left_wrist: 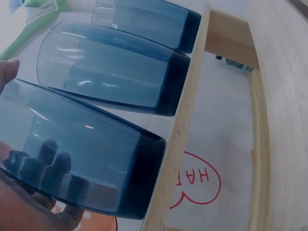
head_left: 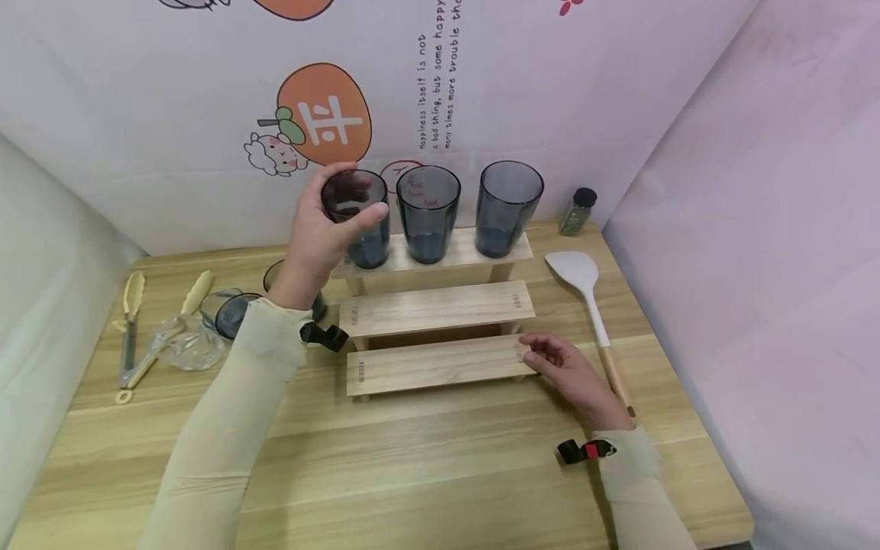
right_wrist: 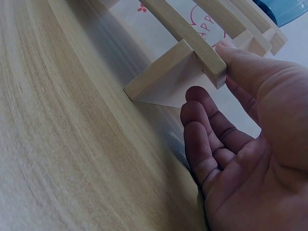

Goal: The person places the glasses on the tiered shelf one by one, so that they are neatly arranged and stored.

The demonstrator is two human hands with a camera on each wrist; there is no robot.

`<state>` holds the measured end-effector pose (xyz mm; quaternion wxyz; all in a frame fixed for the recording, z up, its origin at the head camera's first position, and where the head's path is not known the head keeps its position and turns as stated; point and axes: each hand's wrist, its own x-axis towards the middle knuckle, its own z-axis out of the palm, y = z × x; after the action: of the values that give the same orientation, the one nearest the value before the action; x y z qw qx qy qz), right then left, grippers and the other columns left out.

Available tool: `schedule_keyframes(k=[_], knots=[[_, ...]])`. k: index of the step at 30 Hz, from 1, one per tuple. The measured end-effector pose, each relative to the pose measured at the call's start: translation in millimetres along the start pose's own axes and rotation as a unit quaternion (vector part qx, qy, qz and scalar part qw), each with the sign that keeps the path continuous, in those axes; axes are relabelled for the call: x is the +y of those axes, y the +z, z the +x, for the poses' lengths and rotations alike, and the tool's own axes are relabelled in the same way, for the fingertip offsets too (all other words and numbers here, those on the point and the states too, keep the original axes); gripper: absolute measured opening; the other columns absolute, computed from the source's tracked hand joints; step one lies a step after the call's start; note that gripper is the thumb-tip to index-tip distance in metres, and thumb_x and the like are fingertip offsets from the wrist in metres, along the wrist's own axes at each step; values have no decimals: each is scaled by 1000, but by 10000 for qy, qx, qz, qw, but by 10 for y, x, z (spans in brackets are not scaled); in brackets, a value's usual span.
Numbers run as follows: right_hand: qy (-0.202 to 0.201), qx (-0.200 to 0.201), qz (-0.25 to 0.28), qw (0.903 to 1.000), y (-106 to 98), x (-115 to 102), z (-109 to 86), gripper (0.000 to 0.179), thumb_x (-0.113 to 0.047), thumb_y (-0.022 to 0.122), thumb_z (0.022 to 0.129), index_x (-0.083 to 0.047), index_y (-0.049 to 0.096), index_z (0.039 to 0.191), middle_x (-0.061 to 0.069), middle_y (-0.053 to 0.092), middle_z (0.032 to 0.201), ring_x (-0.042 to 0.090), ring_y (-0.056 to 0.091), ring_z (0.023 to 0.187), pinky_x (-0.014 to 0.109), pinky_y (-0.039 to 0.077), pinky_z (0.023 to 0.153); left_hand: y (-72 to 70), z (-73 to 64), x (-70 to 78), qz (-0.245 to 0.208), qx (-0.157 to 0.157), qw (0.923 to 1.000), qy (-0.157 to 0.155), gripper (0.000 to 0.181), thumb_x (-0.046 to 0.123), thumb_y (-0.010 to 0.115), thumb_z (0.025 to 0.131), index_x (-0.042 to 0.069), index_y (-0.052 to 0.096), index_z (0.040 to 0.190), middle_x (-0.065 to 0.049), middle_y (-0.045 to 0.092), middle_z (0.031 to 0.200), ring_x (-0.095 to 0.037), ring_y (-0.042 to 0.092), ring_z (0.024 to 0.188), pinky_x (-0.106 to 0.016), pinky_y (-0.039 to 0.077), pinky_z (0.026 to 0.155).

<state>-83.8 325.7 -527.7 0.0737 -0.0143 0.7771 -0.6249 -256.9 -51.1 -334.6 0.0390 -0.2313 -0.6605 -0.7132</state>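
Note:
My left hand (head_left: 319, 229) grips a blue-grey glass tumbler (head_left: 371, 248), thumb on the near side and fingers round the far side. The tumbler stands upright at the left end of the top step of a wooden three-step rack (head_left: 440, 305). Beside it on that step are a middle tumbler (head_left: 429, 221) and a right tumbler (head_left: 505, 214); the left wrist view shows their bases on the board. At the right end of the lowest step, my right hand (head_left: 564, 370) touches the board with its fingertips, its other fingers loosely bent below, seen in the right wrist view.
On the left lie tongs (head_left: 129, 328), a clear glass dish (head_left: 195, 347) and a dark glass (head_left: 234, 313). Another glass (head_left: 273, 271) is partly hidden behind my left wrist. A white spatula (head_left: 591, 290) and a black-capped spice jar (head_left: 577, 212) are at right.

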Motion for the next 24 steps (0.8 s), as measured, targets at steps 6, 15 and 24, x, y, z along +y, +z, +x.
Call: schedule_keyframes(k=[6, 15, 24], knots=[[-81, -56, 70, 9999, 0, 21, 8, 35, -17, 63, 103, -2, 59, 134, 17, 58, 123, 22, 56, 107, 25, 49, 86, -34, -52, -7, 152, -122, 9998, 45, 92, 50, 86, 77, 15, 39, 149, -10, 54, 140, -24, 46, 128, -35, 43, 98], [-37, 2, 73, 10000, 6, 21, 7, 34, -17, 62, 103, -2, 59, 134, 16, 57, 125, 22, 54, 108, 25, 47, 87, -295, -590, 94, 2061, 654, 9763, 39, 78, 54, 67, 94, 15, 35, 153, -3, 42, 152, -16, 32, 141, -44, 17, 117], [-40, 26, 21, 10000, 33, 22, 11, 35, -18, 61, 104, -2, 58, 135, 16, 56, 128, 21, 53, 111, 23, 46, 89, -865, -1227, -204, 4438, 1175, 8883, -145, 67, 35, 74, 93, 6, 46, 147, -20, 49, 141, -41, 37, 131, -59, 19, 108]])
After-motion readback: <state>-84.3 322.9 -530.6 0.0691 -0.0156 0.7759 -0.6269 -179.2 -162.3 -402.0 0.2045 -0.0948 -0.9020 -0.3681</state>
